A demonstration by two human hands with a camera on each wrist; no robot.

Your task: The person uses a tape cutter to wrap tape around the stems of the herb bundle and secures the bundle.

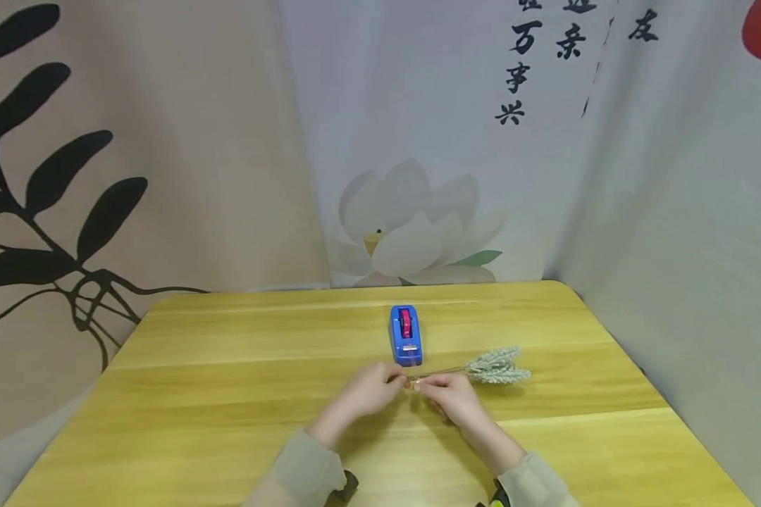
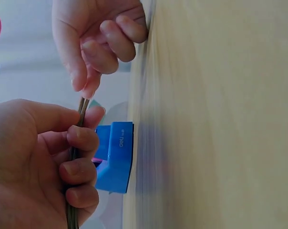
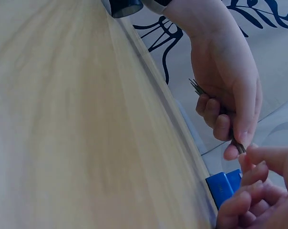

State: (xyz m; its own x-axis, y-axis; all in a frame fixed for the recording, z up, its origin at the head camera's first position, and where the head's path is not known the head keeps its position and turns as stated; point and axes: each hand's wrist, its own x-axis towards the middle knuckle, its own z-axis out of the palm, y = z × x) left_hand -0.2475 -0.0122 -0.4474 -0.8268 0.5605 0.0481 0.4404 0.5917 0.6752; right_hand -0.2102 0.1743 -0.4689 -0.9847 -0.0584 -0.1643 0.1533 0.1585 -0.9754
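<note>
Stems (image 1: 445, 371): gripped in curled left hand (image 1: 373, 389), pinched by right hand (image 1: 454, 401), above wooden table (image 1: 228, 359)
Tape dispenser (image 1: 406, 352): blue, just beyond both hands
Lotus-printed curtain (image 1: 387, 91): hanging behind the table

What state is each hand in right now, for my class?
Left hand: closed, holding the stems.
Right hand: closed, apparently pinching the same stems.

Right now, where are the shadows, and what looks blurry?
Head view: soft shadows lie below both hands on the wooden table; left wrist view: the table looks smeary, with a bluish patch beside the blue tape dispenser; right wrist view: dimmer than the head view, table soft too.
</note>
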